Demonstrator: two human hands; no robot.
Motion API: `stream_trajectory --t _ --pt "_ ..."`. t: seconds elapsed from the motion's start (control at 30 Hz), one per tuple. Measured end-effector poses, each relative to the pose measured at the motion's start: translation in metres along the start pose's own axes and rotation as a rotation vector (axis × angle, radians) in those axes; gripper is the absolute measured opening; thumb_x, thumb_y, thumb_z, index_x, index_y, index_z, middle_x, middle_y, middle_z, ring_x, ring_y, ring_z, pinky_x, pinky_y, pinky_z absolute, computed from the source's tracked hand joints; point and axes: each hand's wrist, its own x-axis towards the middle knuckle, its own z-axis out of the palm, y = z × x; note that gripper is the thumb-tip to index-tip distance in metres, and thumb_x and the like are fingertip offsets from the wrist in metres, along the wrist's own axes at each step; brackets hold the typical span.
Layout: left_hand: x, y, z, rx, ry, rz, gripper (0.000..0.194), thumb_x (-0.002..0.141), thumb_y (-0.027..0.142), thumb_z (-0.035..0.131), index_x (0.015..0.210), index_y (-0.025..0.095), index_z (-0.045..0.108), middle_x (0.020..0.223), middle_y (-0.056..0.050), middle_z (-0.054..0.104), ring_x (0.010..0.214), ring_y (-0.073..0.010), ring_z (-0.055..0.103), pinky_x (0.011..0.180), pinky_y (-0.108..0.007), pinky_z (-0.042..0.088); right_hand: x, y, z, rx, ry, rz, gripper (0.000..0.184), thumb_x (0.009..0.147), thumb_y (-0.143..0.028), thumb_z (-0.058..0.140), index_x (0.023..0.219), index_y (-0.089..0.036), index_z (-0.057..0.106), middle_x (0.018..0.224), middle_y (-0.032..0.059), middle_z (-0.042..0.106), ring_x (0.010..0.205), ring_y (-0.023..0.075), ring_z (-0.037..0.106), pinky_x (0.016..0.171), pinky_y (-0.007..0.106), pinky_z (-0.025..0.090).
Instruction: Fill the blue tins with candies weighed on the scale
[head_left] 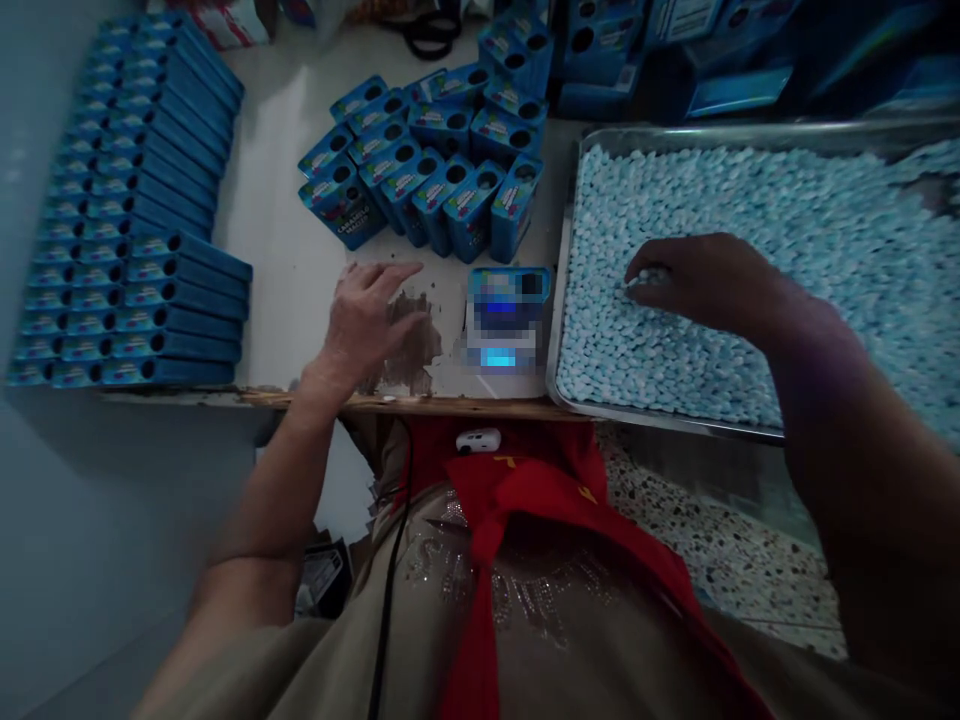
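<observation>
Pale tabletop (pixel 274 200), worn at its front edge, stretches to the left of the metal tray (pixel 558 310), which is our landmark. Inside the tray lie small pale-blue pieces (pixel 637 350), spread in a thick layer. Our right hand (pixel 701 275) reaches over the tray's near left part, its fingers bent down and the thumb below them; pieces show right by the fingertips, and between finger and thumb, but we cannot tell whether any are pinched. Our left hand (pixel 360 310) is well to the left of the tray, palm turned toward it, fingers loosely spread and the thumb apart from them, with nothing visible in its grasp. Between that hand and the tray, just beside the tray's left rim, sits a blue box (pixel 531 284), partly pixelated, with a bright blue patch at its near side; our left fingertips point its way without touching it. Beyond it, left of the tray's far corner, upright blue boxes (pixel 454 185) with round dark holes cluster together, and farthest left of the tray we see stacked boxes (pixel 150 210) in long rows
</observation>
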Motion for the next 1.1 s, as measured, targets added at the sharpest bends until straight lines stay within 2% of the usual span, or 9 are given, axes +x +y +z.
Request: stream_trajectory --t 0.27,0.4,0.47,0.53,0.6,0.73,0.83,0.97,1.1 --pt "0.016 0.065 0.036 -0.274 -0.026 -0.083 0.087 0.091 0.064 0.115 0.157 0.025 0.073 0.150 -0.013 0.080 0.138 -0.0378 0.079 0.126 -0.048 0.065 0.004 -0.011 0.009 0.437 0.148 -0.068 0.013 0.081 -0.032 0.075 0.088 -0.026 0.084 0.079 0.0028 0.076 0.076 0.0244 0.070 0.077 0.037 0.051" --pt "0.019 0.085 0.047 -0.308 -0.090 -0.212 0.076 0.091 0.048 0.117 0.151 0.028 0.076 0.146 -0.008 0.082 0.137 -0.0364 0.080 0.121 -0.043 0.066 0.003 -0.003 0.019 0.574 0.105 -0.103 0.019 0.083 -0.043 0.083 0.092 -0.027 0.087 0.078 0.0026 0.076 0.075 0.0246 0.069 0.073 0.037 0.051" --pt "0.022 0.092 0.050 -0.359 -0.098 -0.249 0.062 0.095 0.043 0.113 0.145 0.028 0.079 0.134 -0.005 0.085 0.127 -0.0338 0.082 0.115 -0.041 0.068 0.001 -0.005 0.020 0.619 0.101 -0.144 0.022 0.084 -0.047 0.089 0.095 -0.028 0.089 0.095 0.0064 0.086 0.092 0.0298 0.079 0.083 0.041 0.058" --pt "0.027 0.101 0.048 -0.432 -0.082 -0.195 0.048 0.100 0.042 0.107 0.138 0.027 0.082 0.126 -0.005 0.085 0.119 -0.0321 0.082 0.111 -0.041 0.068 -0.004 -0.012 0.019 0.664 0.138 -0.169 0.022 0.088 -0.048 0.089 0.099 -0.028 0.090 0.117 0.0095 0.092 0.116 0.0360 0.083 0.099 0.046 0.061" --pt "0.036 0.115 0.043 -0.434 -0.061 -0.053 0.034 0.108 0.041 0.098 0.136 0.028 0.084 0.130 -0.007 0.083 0.122 -0.0331 0.081 0.114 -0.045 0.068 -0.008 -0.023 0.019 0.761 0.185 -0.127 0.024 0.097 -0.051 0.083 0.102 -0.029 0.090 0.122 0.0098 0.092 0.123 0.0376 0.083 0.108 0.051 0.062" --pt "0.062 0.154 0.035 -0.215 -0.022 0.207 0.019 0.119 0.032 0.081 0.137 0.035 0.086 0.141 -0.008 0.079 0.143 -0.0362 0.072 0.137 -0.058 0.053 -0.012 -0.038 0.023 1.119 0.169 0.057 0.035 0.112 -0.062 0.067 0.106 -0.031 0.083 0.123 0.0082 0.089 0.127 0.0350 0.082 0.109 0.051 0.067" --pt "0.082 0.171 0.050 -0.148 0.043 0.275 0.013 0.121 0.032 0.080 0.131 0.036 0.087 0.137 -0.008 0.079 0.146 -0.0374 0.069 0.144 -0.064 0.043 -0.009 -0.040 0.025 1.272 0.155 0.175 0.042 0.118 -0.068 0.060 0.108 -0.032 0.080 0.128 0.0080 0.088 0.136 0.0336 0.080 0.106 0.048 0.069" --pt "0.097 0.166 0.081 -0.106 0.128 0.333 0.020 0.123 0.027 0.074 0.132 0.036 0.089 0.134 -0.008 0.078 0.142 -0.0380 0.071 0.139 -0.064 0.046 0.000 -0.038 0.023 1.598 0.083 0.315 0.047 0.115 -0.078 0.066 0.107 -0.032 0.074 0.106 0.0067 0.084 0.114 0.0304 0.082 0.091 0.042 0.068" --pt "0.101 0.157 0.087 -0.083 0.239 0.329 0.026 0.122 0.025 0.073 0.134 0.039 0.091 0.135 -0.009 0.077 0.143 -0.0392 0.069 0.138 -0.066 0.045 0.005 -0.042 0.023 1.875 -0.074 0.362 0.052 0.114 -0.078 0.073 0.096 -0.030 0.066 0.085 0.0018 0.076 0.088 0.0238 0.075 0.077 0.035 0.061"
